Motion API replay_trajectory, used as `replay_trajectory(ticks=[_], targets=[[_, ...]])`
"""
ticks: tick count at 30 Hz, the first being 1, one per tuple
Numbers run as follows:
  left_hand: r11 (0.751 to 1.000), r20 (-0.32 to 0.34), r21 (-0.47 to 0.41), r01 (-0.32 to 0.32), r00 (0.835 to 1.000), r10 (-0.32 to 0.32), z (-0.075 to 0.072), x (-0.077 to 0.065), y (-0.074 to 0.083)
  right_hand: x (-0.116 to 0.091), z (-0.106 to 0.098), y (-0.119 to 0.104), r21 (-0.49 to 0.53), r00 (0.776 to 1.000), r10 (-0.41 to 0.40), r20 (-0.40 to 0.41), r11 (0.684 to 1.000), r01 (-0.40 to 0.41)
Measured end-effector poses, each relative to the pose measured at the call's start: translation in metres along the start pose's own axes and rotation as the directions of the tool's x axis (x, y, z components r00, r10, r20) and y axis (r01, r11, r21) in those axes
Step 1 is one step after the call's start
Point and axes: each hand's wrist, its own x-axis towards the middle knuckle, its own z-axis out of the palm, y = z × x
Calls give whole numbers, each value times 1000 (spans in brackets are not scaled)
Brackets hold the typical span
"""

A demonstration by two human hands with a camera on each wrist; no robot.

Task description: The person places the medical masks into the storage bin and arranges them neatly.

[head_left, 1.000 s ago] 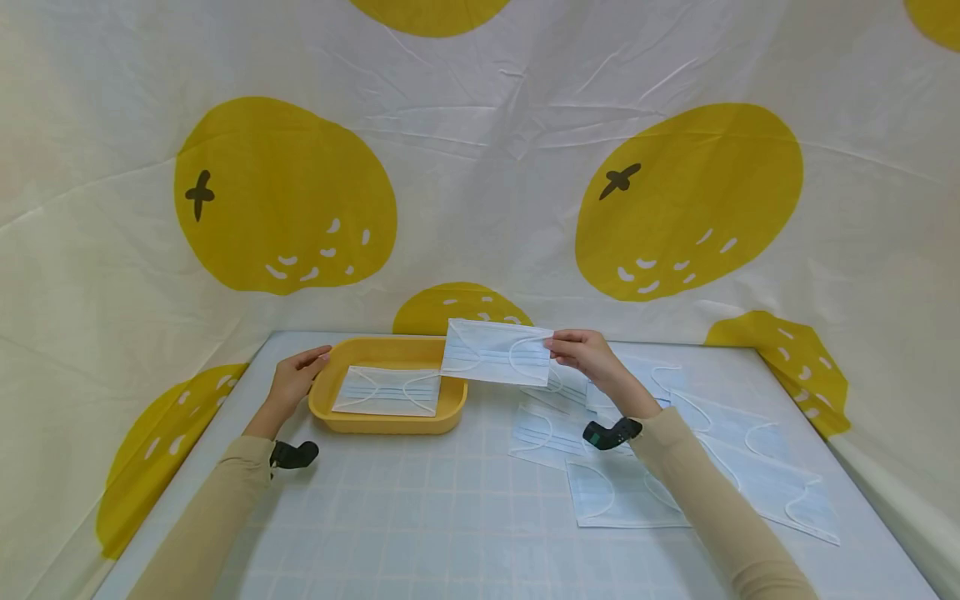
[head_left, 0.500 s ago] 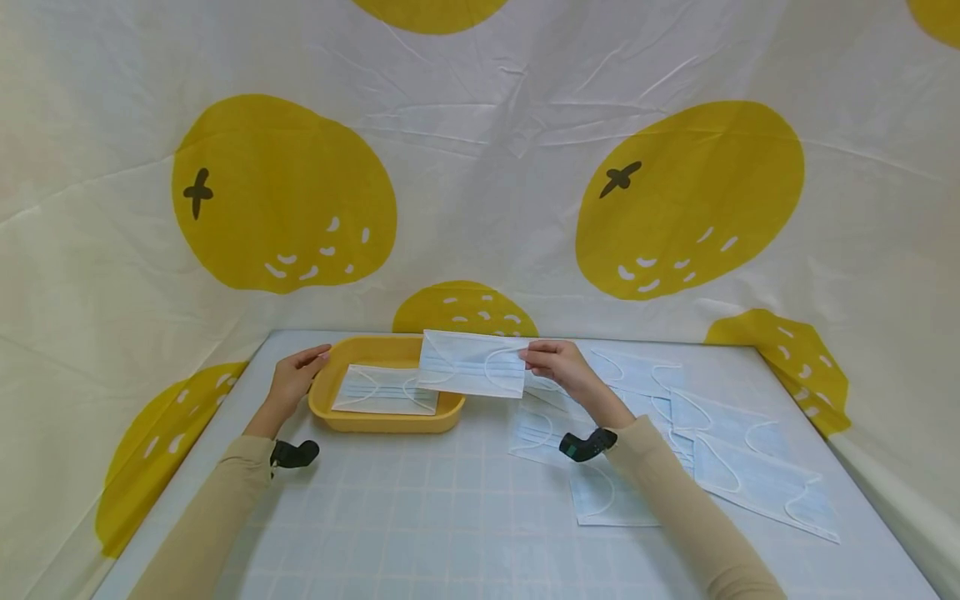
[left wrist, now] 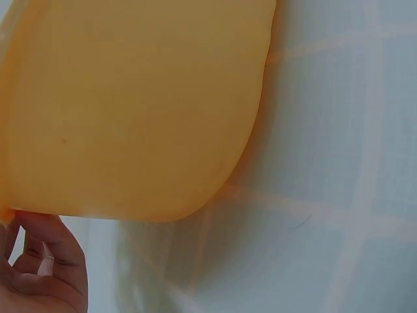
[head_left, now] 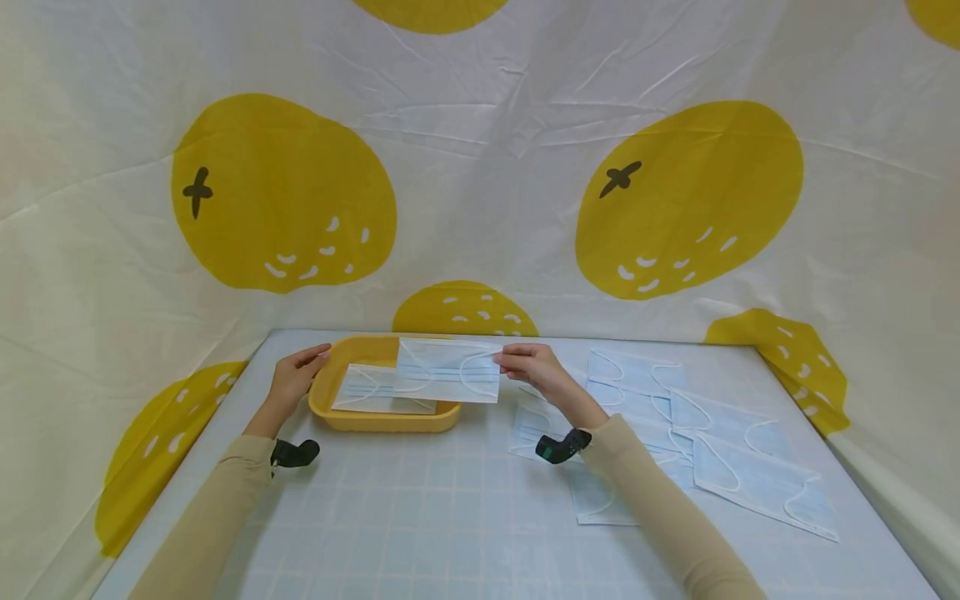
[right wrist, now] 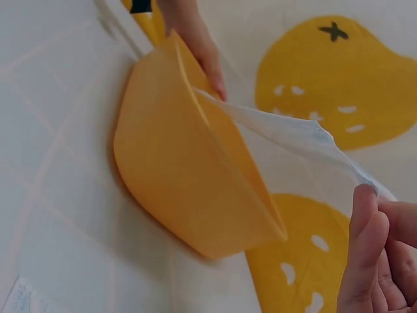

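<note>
Right hand [head_left: 536,367] pinches mask [head_left: 442,372] edge, opposite edge over tray [head_left: 386,423]; left hand [head_left: 296,383] grips rim [head_left: 315,396]; gap before loose masks [head_left: 757,483].

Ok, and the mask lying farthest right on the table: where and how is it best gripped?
The mask is probably best pinched at its short right edge, coming from the right: it lies flat, and that edge meets only table, while its left end meets other masks. Pinch fabric rather than the ear loop, which curves loosely.
</note>
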Motion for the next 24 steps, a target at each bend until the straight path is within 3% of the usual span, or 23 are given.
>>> replay_trajectory(ticks=[15, 24], targets=[[1000, -13, -29, 5, 1000, -5, 0, 3, -3, 18, 36, -4, -16, 999, -9, 33, 1000, 10], [999, 4, -21, -38, 999, 38, -2, 0, -3, 24, 49, -10, -36, 998, -25, 61, 999, 27]])
